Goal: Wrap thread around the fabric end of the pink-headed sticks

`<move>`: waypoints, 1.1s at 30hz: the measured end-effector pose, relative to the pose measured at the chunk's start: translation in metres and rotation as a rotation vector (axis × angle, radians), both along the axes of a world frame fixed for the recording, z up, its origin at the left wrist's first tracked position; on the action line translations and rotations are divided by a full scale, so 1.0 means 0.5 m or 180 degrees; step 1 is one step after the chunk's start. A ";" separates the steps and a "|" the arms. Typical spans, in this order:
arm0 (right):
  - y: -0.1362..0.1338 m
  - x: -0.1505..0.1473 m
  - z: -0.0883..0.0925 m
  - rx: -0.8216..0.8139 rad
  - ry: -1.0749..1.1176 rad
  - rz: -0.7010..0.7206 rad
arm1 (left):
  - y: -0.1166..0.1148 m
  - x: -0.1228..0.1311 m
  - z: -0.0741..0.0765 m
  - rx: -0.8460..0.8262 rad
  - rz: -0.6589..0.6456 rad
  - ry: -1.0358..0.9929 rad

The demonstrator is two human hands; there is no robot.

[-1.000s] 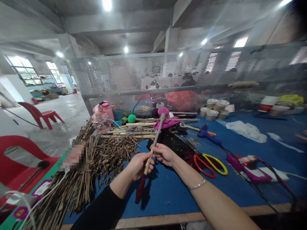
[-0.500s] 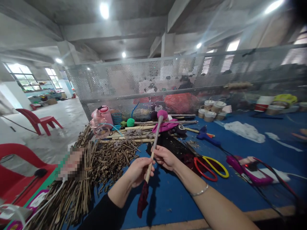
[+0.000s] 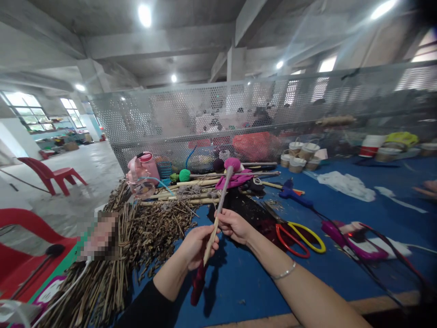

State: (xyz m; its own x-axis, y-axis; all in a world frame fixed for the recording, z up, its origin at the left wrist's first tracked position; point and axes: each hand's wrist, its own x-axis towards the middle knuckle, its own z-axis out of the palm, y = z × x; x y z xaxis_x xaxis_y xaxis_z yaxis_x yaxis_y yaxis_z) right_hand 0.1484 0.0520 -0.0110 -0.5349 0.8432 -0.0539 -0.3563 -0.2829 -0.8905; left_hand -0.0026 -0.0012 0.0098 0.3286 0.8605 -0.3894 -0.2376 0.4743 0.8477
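A slim wooden stick slants between my two hands above the blue tabletop. Its far end meets a magenta ball, and dark red fabric covers its near end. My left hand is closed round the pale lower part. Higher up, my right hand pinches the stick with thumb and fingers. Beneath and beyond the right hand lies a black and dark red cloth. Scissors with red and yellow handles rest right of that hand.
Bundled dry stalks cover the table's left side. Behind are more sticks, a green ball and a pink jug. At right lie a blue glue gun, a magenta corded device and a white plastic bag. Another person's hand shows at far right.
The stick's near end with the dark red fabric has swung slightly left and up, and more pale wood shows by my left hand. Both hands keep their hold.
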 end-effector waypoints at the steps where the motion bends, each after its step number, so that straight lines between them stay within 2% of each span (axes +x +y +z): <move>1: 0.001 -0.002 -0.003 0.0012 -0.0109 -0.0066 | 0.001 -0.002 -0.002 0.0201 -0.0004 0.0232; 3: 0.003 -0.004 -0.007 0.0004 -0.0314 -0.0146 | 0.002 -0.005 -0.006 0.0664 0.0101 0.0799; 5: 0.004 -0.004 -0.008 -0.0023 -0.0400 -0.0120 | 0.003 -0.005 -0.007 0.0839 0.0161 0.1059; 7: 0.004 -0.002 -0.004 -0.0064 -0.0312 -0.0035 | 0.003 -0.003 -0.007 0.0651 0.0104 0.0758; 10: 0.002 0.002 0.002 -0.0096 -0.0105 0.0033 | 0.000 0.000 -0.006 0.0156 0.0009 -0.0037; 13: 0.000 0.001 0.000 -0.0068 -0.0242 -0.0022 | 0.000 0.001 -0.015 0.0001 -0.0101 -0.0096; 15: 0.000 -0.003 -0.005 -0.0093 -0.0513 -0.0087 | 0.002 -0.001 -0.024 0.0395 -0.0100 0.0399; 17: 0.000 -0.007 -0.009 -0.0135 -0.0695 -0.0128 | 0.004 -0.004 -0.032 0.0970 0.0113 0.1026; 19: 0.001 -0.009 -0.009 -0.0150 -0.0655 -0.0094 | 0.006 -0.007 -0.033 0.1279 0.0303 0.1333; 21: 0.003 -0.006 -0.006 -0.0110 -0.0449 0.0032 | 0.006 -0.008 -0.027 0.1113 0.0248 0.1095; 25: 0.007 0.007 0.005 0.0027 -0.0039 0.0263 | 0.003 -0.004 -0.003 0.0450 0.0149 0.0073; 27: 0.009 0.014 0.007 0.0056 0.0067 0.0324 | 0.001 -0.002 0.004 0.0157 0.0143 -0.0207; 30: 0.009 0.019 0.003 0.0076 0.0060 0.0370 | 0.000 0.000 0.002 -0.0054 0.0071 -0.0281; 33: 0.009 0.016 -0.005 0.0015 -0.0248 0.0378 | 0.003 -0.001 -0.012 0.0274 0.0008 0.0125</move>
